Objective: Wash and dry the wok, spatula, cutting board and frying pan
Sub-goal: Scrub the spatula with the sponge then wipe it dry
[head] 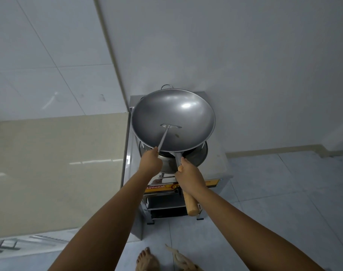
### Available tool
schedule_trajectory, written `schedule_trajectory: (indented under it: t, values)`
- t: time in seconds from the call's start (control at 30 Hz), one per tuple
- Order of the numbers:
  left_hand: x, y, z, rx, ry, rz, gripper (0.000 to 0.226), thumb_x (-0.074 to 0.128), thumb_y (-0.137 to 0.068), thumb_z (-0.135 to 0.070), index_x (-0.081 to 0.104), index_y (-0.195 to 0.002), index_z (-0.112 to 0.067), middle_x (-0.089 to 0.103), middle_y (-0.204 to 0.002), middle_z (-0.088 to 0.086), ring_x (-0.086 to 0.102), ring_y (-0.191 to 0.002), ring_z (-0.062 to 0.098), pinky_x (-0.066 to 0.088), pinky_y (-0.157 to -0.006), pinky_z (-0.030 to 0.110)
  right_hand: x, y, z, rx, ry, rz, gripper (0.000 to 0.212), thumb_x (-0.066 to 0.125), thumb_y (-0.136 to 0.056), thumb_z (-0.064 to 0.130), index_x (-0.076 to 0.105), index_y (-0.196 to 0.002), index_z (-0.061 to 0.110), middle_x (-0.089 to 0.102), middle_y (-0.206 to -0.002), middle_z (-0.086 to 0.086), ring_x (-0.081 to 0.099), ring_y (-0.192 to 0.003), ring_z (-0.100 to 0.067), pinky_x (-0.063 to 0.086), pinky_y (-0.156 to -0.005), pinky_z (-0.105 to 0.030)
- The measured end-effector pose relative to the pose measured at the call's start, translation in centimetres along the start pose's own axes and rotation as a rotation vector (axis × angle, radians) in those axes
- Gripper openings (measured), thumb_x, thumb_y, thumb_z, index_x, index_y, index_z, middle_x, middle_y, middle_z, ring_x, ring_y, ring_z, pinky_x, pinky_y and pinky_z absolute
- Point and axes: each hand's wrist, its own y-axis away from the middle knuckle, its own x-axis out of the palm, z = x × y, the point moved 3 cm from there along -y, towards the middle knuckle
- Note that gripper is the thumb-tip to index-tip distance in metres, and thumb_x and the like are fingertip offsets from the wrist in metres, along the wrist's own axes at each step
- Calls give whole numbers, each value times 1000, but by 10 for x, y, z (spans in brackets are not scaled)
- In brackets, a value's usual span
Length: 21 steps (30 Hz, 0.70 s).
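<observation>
Nearest, in front of the stove (213,182), a bare foot (147,260) stands on the grey tiled floor (264,192), with something pale and crumpled just beside it. Both forearms reach up toward the stove. The right hand (188,177) has its grip closed round the wok's wooden handle (190,202), near the metal neck. The left hand (150,162) has its grip closed round the shaft of the spatula (164,136), at the wok's near rim. The wok (184,112) is over the stove top, tilted with its open face toward the person, and the spatula's blade lies against its inner wall. A second round metal rim (204,153) shows directly beneath the wok. A beige desk (59,163) adjoins the stove's left side, and a white wall (225,45) rises behind it.
</observation>
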Motion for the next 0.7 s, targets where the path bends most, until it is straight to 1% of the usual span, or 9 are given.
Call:
schedule_trajectory:
  t: [0.17, 0.33, 0.43, 0.5, 0.57, 0.63, 0.7]
  values:
    - [3, -1, 0, -37, -16, 20, 41, 47, -93, 3, 51, -133, -4, 59, -121, 17, 58, -107, 28, 48, -92, 33, 0, 2, 2, 7, 3, 10, 60, 47, -100, 16, 21, -154, 13, 26, -160, -4, 41, -137, -26, 42, -103, -32]
    - [0, -4, -4, -14, -88, 72, 36, 45, -94, 1, 52, -129, -3, 60, -118, 17, 58, -108, 29, 47, -90, 32, 0, 3, 2, 10, -1, 5, 60, 48, -100, 14, 23, -154, 13, 26, -160, -3, 42, -137, -26, 42, -102, -31]
    - [-6, -3, -3, -15, -110, 105, 27, 47, -95, -3, 55, -121, -2, 61, -109, 17, 60, -99, 29, 50, -85, 33, 0, 4, 2, 8, -24, 4, 59, 48, -100, 14, 24, -154, 12, 29, -159, -4, 43, -136, -26, 42, -100, -29]
    - [-11, -2, 2, -14, -101, 106, 24, 49, -96, -8, 56, -118, -3, 59, -98, 12, 59, -87, 24, 51, -78, 31, -1, 4, 2, 9, -38, 3, 59, 48, -100, 13, 24, -153, 12, 30, -158, -5, 43, -135, -26, 42, -98, -29]
    - [-16, 1, 8, -17, -112, 85, 22, 51, -97, -15, 59, -114, -4, 59, -89, 7, 56, -74, 16, 45, -66, 23, -1, 4, 1, 14, -49, 3, 59, 47, -100, 13, 24, -154, 13, 30, -158, -5, 43, -135, -26, 42, -96, -28]
    - [-19, 6, 14, -23, -121, 59, 21, 54, -96, -20, 66, -107, -6, 61, -83, 3, 52, -64, 9, 38, -56, 18, 0, 4, 0, 26, -76, 4, 59, 47, -99, 13, 24, -154, 14, 32, -157, -5, 45, -133, -26, 41, -89, -25]
    - [-20, 10, 20, -26, -97, 24, 20, 58, -94, -23, 70, -102, -9, 63, -79, 0, 53, -61, 6, 35, -53, 16, 2, 5, 1, 41, -99, 0, 59, 48, -99, 14, 25, -154, 16, 33, -156, -4, 46, -132, -25, 39, -86, -24]
